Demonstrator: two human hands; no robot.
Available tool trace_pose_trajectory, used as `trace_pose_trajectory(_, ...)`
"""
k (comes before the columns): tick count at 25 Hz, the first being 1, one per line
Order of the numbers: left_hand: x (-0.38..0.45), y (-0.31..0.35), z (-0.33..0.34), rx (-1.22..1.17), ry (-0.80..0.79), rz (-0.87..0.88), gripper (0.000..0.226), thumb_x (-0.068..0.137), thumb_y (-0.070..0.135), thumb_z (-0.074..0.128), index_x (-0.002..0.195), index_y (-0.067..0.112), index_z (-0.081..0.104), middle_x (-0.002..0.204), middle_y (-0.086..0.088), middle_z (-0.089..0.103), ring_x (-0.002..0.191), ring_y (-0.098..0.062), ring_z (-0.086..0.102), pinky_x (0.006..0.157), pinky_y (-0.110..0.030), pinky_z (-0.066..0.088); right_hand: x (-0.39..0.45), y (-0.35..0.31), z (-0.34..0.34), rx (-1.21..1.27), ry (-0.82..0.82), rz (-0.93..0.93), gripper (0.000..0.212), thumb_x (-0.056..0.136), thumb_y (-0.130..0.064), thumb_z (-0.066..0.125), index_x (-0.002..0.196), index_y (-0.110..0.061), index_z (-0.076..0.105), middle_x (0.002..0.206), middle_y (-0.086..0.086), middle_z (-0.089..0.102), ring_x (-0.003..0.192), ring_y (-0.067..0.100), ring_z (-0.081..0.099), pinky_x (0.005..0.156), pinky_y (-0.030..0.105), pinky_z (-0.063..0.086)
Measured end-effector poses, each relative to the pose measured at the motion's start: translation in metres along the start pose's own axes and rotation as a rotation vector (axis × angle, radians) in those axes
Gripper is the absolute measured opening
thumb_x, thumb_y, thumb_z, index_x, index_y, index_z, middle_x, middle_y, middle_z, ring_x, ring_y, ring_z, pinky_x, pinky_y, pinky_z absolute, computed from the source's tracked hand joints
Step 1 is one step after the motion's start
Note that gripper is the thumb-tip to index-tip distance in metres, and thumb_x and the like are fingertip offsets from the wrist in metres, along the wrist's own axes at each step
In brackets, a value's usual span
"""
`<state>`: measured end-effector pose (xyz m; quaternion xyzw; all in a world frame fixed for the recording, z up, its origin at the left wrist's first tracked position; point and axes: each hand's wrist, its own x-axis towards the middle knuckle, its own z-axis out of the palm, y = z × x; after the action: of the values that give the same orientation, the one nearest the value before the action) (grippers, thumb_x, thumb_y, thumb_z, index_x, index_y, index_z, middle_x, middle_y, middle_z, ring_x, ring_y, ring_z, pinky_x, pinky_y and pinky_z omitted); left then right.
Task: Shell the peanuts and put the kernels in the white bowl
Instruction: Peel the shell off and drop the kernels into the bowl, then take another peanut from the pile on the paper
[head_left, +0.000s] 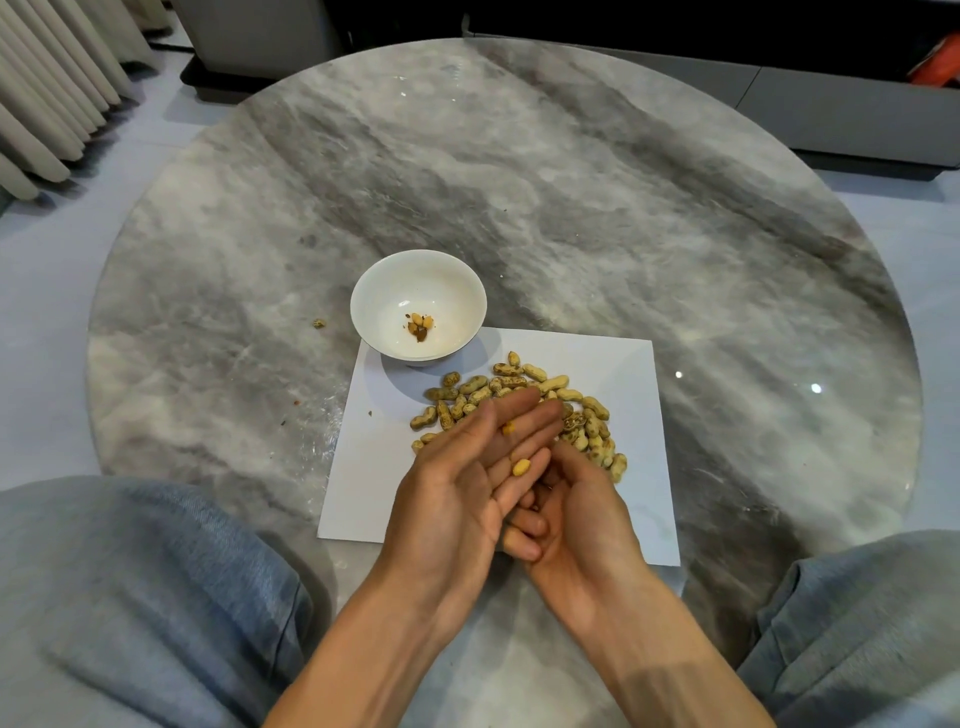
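Note:
My left hand (467, 483) lies palm up over the near side of the peanut pile (524, 405), fingers straight. Two pale yellow kernels rest on those fingers, one kernel (521, 467) near the little finger and a smaller kernel (508, 428) farther out. My right hand (576, 514) sits against the left hand's right edge, its fingers curled in under the left fingers. Whether anything is inside that curl is hidden. The white bowl (374, 291) stands beyond the pile to the left, with a few kernels and brown skins (420, 326) at its bottom.
The unshelled peanuts lie on a white paper sheet (628, 364) on a round grey marble table (571, 182). The bowl stands on the sheet's far left corner. A shell crumb (319, 323) lies left of the bowl. My knees in grey trousers (130, 571) flank the near table edge.

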<state>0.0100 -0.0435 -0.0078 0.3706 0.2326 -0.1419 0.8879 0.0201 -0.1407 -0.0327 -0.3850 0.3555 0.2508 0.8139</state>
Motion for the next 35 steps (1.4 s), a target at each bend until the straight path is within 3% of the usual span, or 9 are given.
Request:
trace_pose_trajectory(5,-0.001,0.004,0.001,-0.024,-0.104,-0.009,0.059,0.097,0.044,0.033,0.134,0.004,0.056,0.131,-0.011,0.066,0.128,-0.018,0.058,0.114,-0.035,0.033,0.004,0.000,0.002,0.041,-0.008,0.019,0.035,0.103,-0.032,0.041,0.074,-0.015,0.048,0.056,0.001,0.035,0.037,0.008,0.030,0.033,0.019,0.021)
trace_pose_trajectory(9,-0.001,0.005,0.000,-0.043,-0.102,0.059,0.059,0.097,0.044,0.034,0.131,0.002,0.057,0.129,-0.012,0.067,0.127,-0.018,0.058,0.112,-0.035,0.035,0.002,-0.003,0.003,0.076,-0.014,0.012,0.039,0.104,-0.029,0.040,0.072,-0.012,0.051,0.056,0.003,0.039,0.039,0.010,0.032,0.034,0.020,0.024)
trace_pose_trajectory(14,0.001,0.002,-0.004,0.419,0.070,0.246,0.050,0.091,0.050,0.040,0.117,0.021,0.071,0.117,0.016,0.072,0.115,0.006,0.061,0.092,-0.014,0.043,-0.003,-0.015,0.003,0.129,0.041,-0.086,0.045,0.104,-0.027,0.037,0.072,-0.005,0.059,0.062,0.010,0.057,0.050,0.017,0.051,0.046,0.026,0.041)
trace_pose_trajectory(19,0.002,0.003,-0.006,0.383,0.126,0.194,0.046,0.097,0.048,0.040,0.116,0.020,0.071,0.108,0.011,0.075,0.103,0.005,0.067,0.073,-0.004,0.048,-0.004,-0.025,0.002,0.189,0.012,-0.079,0.049,0.104,-0.030,0.037,0.085,0.002,0.069,0.081,0.019,0.073,0.077,0.029,0.073,0.077,0.037,0.055)
trace_pose_trajectory(22,0.002,0.003,-0.005,0.427,0.131,0.217,0.046,0.096,0.046,0.042,0.105,0.016,0.076,0.101,0.009,0.077,0.098,0.004,0.069,0.071,-0.004,0.047,-0.008,-0.026,0.005,0.222,-0.017,-0.081,0.048,0.103,-0.029,0.038,0.093,0.004,0.070,0.090,0.021,0.075,0.085,0.030,0.073,0.080,0.038,0.055)
trace_pose_trajectory(26,0.005,0.001,-0.007,0.380,0.218,0.223,0.034,0.098,0.040,0.048,0.102,0.020,0.076,0.101,0.008,0.077,0.099,0.000,0.070,0.075,-0.009,0.049,-0.005,-0.042,0.028,0.271,-0.034,-0.108,0.039,0.100,-0.024,0.041,0.074,-0.003,0.062,0.066,0.010,0.060,0.058,0.020,0.054,0.063,0.031,0.045)
trace_pose_trajectory(30,0.010,0.001,-0.015,0.292,0.394,0.256,0.026,0.101,0.018,0.052,0.097,0.013,0.077,0.092,0.000,0.078,0.090,-0.011,0.073,0.079,-0.021,0.055,0.023,-0.063,0.086,0.215,-0.106,-0.255,0.042,0.103,-0.022,0.035,0.065,-0.011,0.049,0.058,0.005,0.048,0.054,0.018,0.045,0.061,0.030,0.045)
trace_pose_trajectory(33,0.011,0.002,-0.023,0.299,0.493,0.275,0.021,0.095,0.005,0.061,0.100,0.018,0.076,0.086,0.001,0.078,0.085,-0.012,0.072,0.079,-0.026,0.057,0.042,-0.071,0.118,0.064,-0.187,-0.336,0.049,0.107,-0.028,0.030,0.077,-0.006,0.063,0.079,0.013,0.068,0.081,0.026,0.068,0.083,0.033,0.051)
trace_pose_trajectory(35,0.012,0.005,-0.026,0.297,0.512,0.275,0.022,0.092,0.004,0.063,0.097,0.020,0.077,0.088,0.001,0.078,0.086,-0.014,0.071,0.080,-0.028,0.056,0.047,-0.073,0.122,-0.036,-0.211,-0.356,0.056,0.107,-0.032,0.027,0.091,0.000,0.069,0.101,0.020,0.073,0.102,0.028,0.069,0.081,0.027,0.047)
